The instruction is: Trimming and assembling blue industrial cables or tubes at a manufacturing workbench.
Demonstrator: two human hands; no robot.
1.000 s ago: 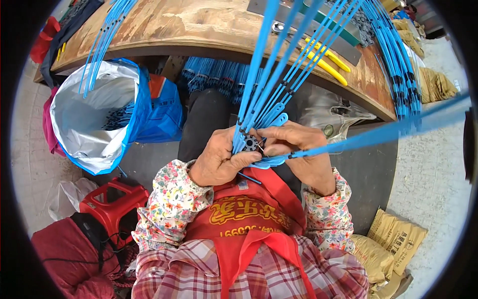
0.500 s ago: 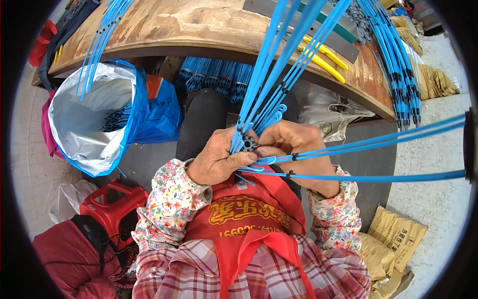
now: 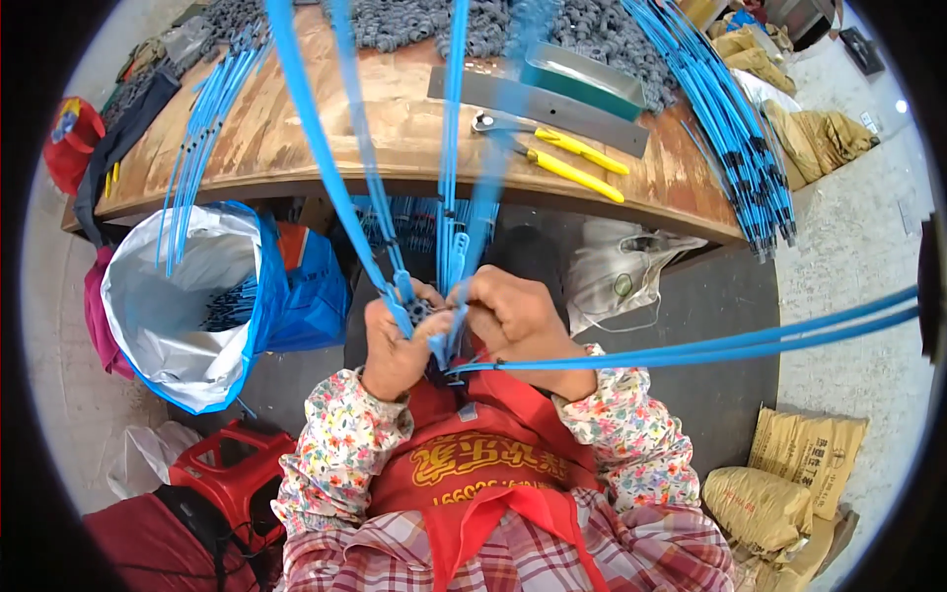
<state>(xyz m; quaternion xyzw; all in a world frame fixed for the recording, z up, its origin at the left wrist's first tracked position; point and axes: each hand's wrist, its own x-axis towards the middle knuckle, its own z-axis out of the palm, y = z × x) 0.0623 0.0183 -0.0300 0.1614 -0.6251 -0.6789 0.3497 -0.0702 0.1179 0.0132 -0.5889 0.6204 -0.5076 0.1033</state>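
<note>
In front of my apron, my left hand (image 3: 390, 350) is closed round a small dark round hub (image 3: 420, 311) with toothed edges. Long thin blue rods (image 3: 318, 138) fan out from it, upward and to the right, some blurred by motion. Flat blue end pieces with holes (image 3: 459, 259) sit where the rods meet the hub. My right hand (image 3: 523, 316) is closed, its fingers pinching at the base of a blue rod beside the hub. Its fingertips partly hide the joint. Two more rods (image 3: 710, 350) run out sideways past my right wrist.
Across the wooden bench (image 3: 326, 128) lie yellow-handled pliers (image 3: 577, 168), a green tray (image 3: 587, 84), heaped grey parts (image 3: 483, 35) and blue rod bundles (image 3: 725, 128). A blue-and-white sack (image 3: 178, 326) stands left, near a red stool (image 3: 232, 474). Brown paper sacks (image 3: 760, 508) lie right.
The rods have swung left and spread apart, and the hub has moved left and slightly down with my hands. The view has shifted, showing more of the bench top.
</note>
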